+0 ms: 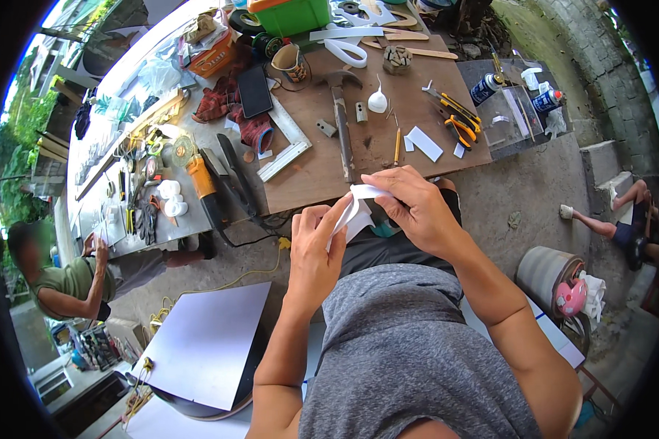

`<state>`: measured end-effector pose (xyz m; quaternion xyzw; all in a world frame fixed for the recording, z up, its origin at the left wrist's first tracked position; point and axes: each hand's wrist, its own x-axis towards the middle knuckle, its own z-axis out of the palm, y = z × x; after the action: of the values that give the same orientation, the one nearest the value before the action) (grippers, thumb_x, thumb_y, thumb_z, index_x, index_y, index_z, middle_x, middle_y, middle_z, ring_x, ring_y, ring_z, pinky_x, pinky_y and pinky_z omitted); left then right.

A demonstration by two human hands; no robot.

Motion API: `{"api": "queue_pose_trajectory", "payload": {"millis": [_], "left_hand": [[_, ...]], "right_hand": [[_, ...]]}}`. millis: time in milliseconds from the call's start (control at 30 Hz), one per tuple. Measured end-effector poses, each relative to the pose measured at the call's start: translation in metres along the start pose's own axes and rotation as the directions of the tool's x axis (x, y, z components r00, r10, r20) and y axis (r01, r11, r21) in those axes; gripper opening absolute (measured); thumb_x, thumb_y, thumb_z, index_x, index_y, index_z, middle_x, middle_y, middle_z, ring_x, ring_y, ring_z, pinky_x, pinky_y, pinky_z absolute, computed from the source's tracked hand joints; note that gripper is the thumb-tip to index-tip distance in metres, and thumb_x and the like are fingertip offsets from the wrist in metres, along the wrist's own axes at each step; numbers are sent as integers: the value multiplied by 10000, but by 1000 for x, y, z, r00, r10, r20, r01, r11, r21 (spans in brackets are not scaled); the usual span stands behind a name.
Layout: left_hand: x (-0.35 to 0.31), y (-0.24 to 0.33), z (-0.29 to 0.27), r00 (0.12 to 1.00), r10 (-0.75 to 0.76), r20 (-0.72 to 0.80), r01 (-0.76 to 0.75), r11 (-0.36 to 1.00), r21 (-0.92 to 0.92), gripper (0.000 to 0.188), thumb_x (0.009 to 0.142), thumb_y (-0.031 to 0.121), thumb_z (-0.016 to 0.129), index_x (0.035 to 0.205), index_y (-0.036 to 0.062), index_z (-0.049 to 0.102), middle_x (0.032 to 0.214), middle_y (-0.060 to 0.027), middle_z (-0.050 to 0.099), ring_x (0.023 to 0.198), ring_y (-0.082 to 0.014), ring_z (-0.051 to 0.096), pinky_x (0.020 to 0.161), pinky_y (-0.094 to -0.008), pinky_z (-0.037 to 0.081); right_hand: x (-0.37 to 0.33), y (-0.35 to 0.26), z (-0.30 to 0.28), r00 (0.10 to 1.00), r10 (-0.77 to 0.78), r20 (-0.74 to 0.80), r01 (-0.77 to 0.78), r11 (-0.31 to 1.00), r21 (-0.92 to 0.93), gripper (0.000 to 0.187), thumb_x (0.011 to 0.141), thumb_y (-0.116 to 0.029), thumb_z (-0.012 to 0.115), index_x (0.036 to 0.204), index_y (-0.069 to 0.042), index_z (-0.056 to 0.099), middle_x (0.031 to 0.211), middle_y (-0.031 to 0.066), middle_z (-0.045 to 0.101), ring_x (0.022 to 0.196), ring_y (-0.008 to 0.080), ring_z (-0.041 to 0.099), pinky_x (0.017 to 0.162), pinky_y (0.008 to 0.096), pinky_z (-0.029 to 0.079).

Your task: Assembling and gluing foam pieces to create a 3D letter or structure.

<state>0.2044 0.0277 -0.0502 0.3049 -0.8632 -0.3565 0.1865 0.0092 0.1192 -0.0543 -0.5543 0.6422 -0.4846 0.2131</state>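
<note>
A thin white strip (369, 192), bent near its left end, is pinched between my two hands at the table's near edge. My left hand (318, 245) grips its left end, where a wider white flap hangs down. The strip's right end is in my right hand (416, 208), between thumb and fingers. I cannot tell whether it is paper or plastic. Just beyond my hands lie a hammer (340, 124), a pencil (397, 146) and a small white rectangular piece (424, 144).
The brown board tabletop (300, 194) carries a metal square (289, 146), pliers (461, 133) and a phone (254, 91). An angle grinder (200, 179) lies to the left. Spray cans (486, 88) stand on the right. At far left a person (80, 274) handles something small; another person sits at right.
</note>
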Motion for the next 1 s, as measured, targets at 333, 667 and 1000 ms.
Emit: {"api": "queue_pose_trajectory", "payload": {"millis": [333,667,1000], "left_hand": [[-3,9,7,999,-37,-21,35,996,-85,421,951,100,602,1371,116,591,1083,-151,585,992,-312,526,896,-422,424],[-5,13,12,992,-126,-16,125,988,-87,389,971,80,557,1360,70,574,1122,-140,566,1030,-261,550,870,-359,459],[-4,12,10,993,-120,-19,117,987,-110,397,961,82,585,1356,110,601,1098,-149,576,1024,-296,533,910,-406,427]], "right_hand": [[-15,-17,10,982,190,-13,-185,968,169,321,990,-105,605,1275,42,608,1181,179,632,1018,289,643,870,347,519],[-18,-20,9,968,249,-3,-241,939,247,313,987,-125,618,1245,51,613,1157,179,647,1019,280,655,873,338,519],[-21,-20,8,957,291,7,-276,901,335,323,972,-134,650,1236,53,640,1197,186,667,1040,272,673,899,324,525]]}}
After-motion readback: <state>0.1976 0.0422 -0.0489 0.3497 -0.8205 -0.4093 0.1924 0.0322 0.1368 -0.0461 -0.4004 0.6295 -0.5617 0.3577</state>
